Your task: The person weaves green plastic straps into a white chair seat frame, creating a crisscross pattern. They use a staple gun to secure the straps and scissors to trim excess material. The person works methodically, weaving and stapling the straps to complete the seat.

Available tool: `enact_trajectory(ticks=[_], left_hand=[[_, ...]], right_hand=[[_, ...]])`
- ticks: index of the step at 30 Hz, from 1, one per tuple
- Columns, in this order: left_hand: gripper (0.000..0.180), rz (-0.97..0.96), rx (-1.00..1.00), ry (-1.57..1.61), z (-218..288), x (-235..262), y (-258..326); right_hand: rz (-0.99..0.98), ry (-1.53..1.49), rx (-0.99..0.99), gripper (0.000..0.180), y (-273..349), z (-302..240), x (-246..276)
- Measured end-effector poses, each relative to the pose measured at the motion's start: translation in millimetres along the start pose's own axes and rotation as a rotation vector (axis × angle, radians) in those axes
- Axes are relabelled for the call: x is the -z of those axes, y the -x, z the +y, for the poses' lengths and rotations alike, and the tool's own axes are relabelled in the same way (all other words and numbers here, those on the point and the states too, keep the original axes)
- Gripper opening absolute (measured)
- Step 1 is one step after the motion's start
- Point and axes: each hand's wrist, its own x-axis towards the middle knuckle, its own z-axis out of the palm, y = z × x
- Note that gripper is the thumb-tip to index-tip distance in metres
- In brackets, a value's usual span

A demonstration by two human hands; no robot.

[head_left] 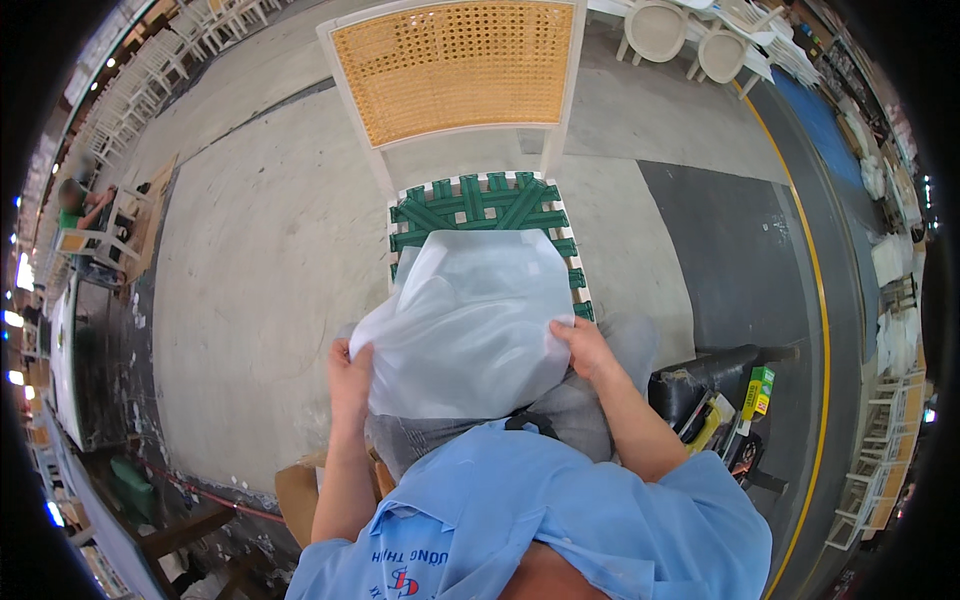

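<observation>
A thin white translucent sheet is spread over my lap and the near part of a chair seat. My left hand pinches its left edge, and the cloth-like material bunches into folds there. At the opposite edge, my right hand grips the sheet between thumb and fingers. Beyond it shows the seat's green woven webbing, with strips crossing one another over a pale frame. The chair's backrest stands upright at the far side, with a tan cane panel in a whitish frame. The sheet hides the near webbing.
On my right, a black padded stool carries tools and a green-yellow box. A cardboard box sits by my left side. Another person works at far left. Rows of pale chairs line the back left; round-seated stools stand back right.
</observation>
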Motion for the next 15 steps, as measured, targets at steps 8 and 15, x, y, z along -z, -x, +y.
enact_trajectory(ticks=[8, 15], left_hand=[[0.068, -0.176, 0.022, 0.453, 104.9, -29.4, -67.0], [0.073, -0.193, 0.015, 0.554, 232.2, -54.9, -139.5]], right_hand=[[-0.225, -0.008, 0.157, 0.037, -3.7, -52.7, 2.0], [-0.269, -0.306, 0.425, 0.035, -26.2, -207.1, 4.5]])
